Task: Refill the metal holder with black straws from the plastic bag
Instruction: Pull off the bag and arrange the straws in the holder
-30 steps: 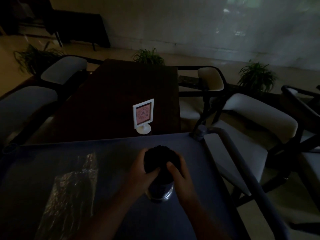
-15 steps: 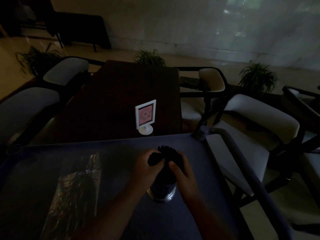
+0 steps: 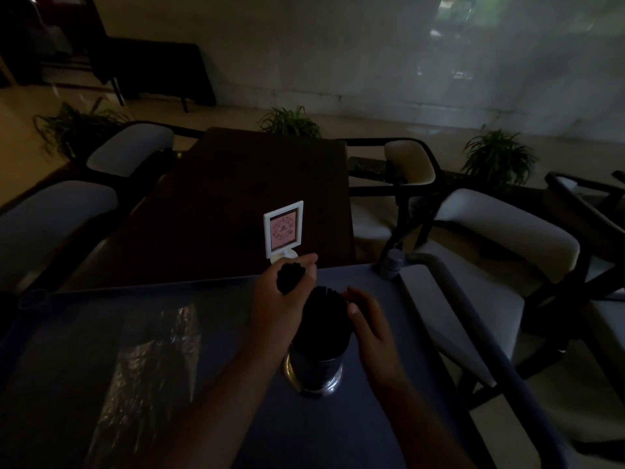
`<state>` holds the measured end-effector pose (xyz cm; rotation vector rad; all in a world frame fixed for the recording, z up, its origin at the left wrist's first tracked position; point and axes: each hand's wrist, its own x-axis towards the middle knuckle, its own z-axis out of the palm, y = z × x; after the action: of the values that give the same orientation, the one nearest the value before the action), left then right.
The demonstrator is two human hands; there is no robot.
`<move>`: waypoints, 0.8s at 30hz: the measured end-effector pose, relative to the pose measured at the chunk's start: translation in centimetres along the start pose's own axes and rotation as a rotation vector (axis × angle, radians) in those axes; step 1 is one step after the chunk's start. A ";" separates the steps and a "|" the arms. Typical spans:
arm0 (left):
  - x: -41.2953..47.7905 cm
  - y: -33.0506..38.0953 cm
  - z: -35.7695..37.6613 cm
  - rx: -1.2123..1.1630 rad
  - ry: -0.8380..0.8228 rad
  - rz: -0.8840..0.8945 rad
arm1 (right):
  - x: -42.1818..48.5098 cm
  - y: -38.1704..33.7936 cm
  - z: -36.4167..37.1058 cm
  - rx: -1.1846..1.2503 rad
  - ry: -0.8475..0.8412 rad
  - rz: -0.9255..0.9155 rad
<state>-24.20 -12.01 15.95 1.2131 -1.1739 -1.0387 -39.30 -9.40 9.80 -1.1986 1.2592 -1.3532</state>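
Standing on the grey table [image 3: 338,428] is one metal holder [image 3: 314,370], round and shiny, close to the right side. It is upright. Lots of black straws [image 3: 323,319] stick up out of it, packed tight, too many to count in the dim light.

Two hands are here. The left hand [image 3: 280,299] is up beside the top of the holder, on its left. Its fingers are curled round a small bunch of straws [image 3: 290,275], gripping them. This bunch is lifted higher than the ones in the holder and leans away from them. How many straws are in the bunch cannot be told.

The right hand [image 3: 372,330] is on the other side of the holder. Its fingers are loose and nearly straight, and it holds nothing. The fingertips are just beside the straw tops, but it is too dark to tell if they touch.

One plastic bag [image 3: 152,360] lies flat on the left part of the table, well apart from the holder. It looks clear and crinkly.

Past the grey table is one dark table [image 3: 236,198] with one small white sign [image 3: 283,230] standing on it. Chairs with pale seats stand on both sides. Three green plants sit on the floor by the wall: one on the left [image 3: 72,125], one in the middle [image 3: 291,121] and one on the right [image 3: 497,157]
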 end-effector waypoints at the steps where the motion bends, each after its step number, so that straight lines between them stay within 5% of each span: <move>1: 0.1 0.8 -0.2 -0.010 0.009 0.020 | 0.0 -0.3 -0.1 -0.001 0.013 -0.014; 14: 0.8 9.9 -3.8 -0.246 0.192 0.292 | -4.5 -10.0 -1.1 0.021 0.363 -0.287; 17: 1.3 11.0 -4.7 -0.382 0.220 0.359 | -6.1 -10.1 1.1 0.190 0.310 -0.048; 21: 1.3 12.4 -5.8 -0.539 0.212 0.416 | -7.5 -10.3 5.6 0.577 -0.042 0.550; 24: 0.6 12.8 -6.4 -0.655 0.205 0.395 | -7.5 -10.7 7.3 0.801 -0.175 0.672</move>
<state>-18.10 -10.61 28.88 0.5273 -0.7738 -0.8699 -31.14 -2.10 20.02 -0.2758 0.7485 -1.0362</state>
